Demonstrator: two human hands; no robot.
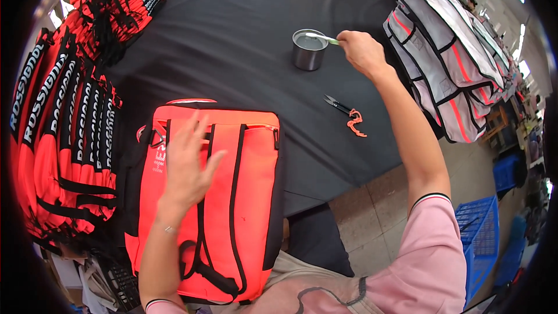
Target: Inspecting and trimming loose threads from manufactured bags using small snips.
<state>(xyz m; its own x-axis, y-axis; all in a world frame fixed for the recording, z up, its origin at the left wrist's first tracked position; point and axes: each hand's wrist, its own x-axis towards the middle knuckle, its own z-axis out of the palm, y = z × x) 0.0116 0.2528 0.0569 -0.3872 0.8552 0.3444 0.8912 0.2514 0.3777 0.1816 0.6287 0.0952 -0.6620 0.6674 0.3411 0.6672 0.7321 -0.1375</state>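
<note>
My right hand (363,53) is closed on the pale green handle of a toothbrush (321,37). The brush's white end reaches over the rim of a dark metal cup (308,57) that seems to hold a liquid. On the near left, a bright red-orange backpack (256,203) with black straps and trim lies flat. Over its upper part my left hand (189,168) hovers or rests, fingers spread and holding nothing; whether it touches the fabric I cannot tell. Small black thread snips (339,104) lie below the cup, beside a crumpled orange cord (354,123).
A black cloth covers the table (244,40). Tall stacks of red and black bags (64,122) line its left side. Grey bags with black and orange trim (442,64) are piled at the right edge. Lower right, a blue plastic crate (479,244) stands by the tiled floor.
</note>
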